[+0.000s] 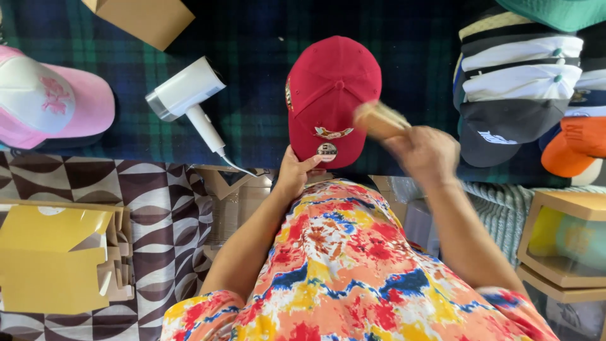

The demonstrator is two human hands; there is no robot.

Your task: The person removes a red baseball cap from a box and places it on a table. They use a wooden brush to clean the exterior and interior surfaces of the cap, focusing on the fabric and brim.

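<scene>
Red cap (333,95): lying crown-up on the plaid-covered table (252,38). Left hand (295,172) is pinching its brim, steadying it. Right hand (424,153), grip closed around a blurred wooden brush (379,119), is working over the crown. White hair dryer (186,95) lying nearby.

Cap stall or shop, stacked caps (524,76) for sale, plaid-covered table (252,38), flat yellow boxes (57,259)
</scene>
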